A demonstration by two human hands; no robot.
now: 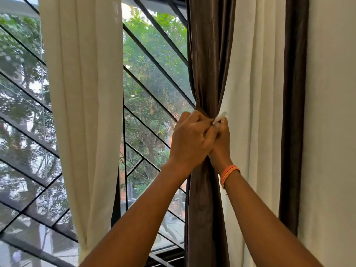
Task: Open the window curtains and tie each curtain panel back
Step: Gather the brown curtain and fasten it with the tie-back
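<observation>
The right curtain panel has a dark brown layer (207,64) and a cream layer (256,74), gathered into a bunch at mid-height. Both my hands meet at that bunch. My left hand (190,137) is closed in front of the brown folds, pinching a thin white tie (219,117). My right hand (221,143), with orange bands on its wrist, is closed against the left hand on the same tie. How the tie runs around the curtain is hidden behind my hands. A second cream curtain panel (82,93) hangs loose at the left.
The window (154,74) with dark diagonal bars shows trees outside between the two panels. A pale wall (333,112) borders the right curtain. The window's lower frame (165,253) sits at the bottom.
</observation>
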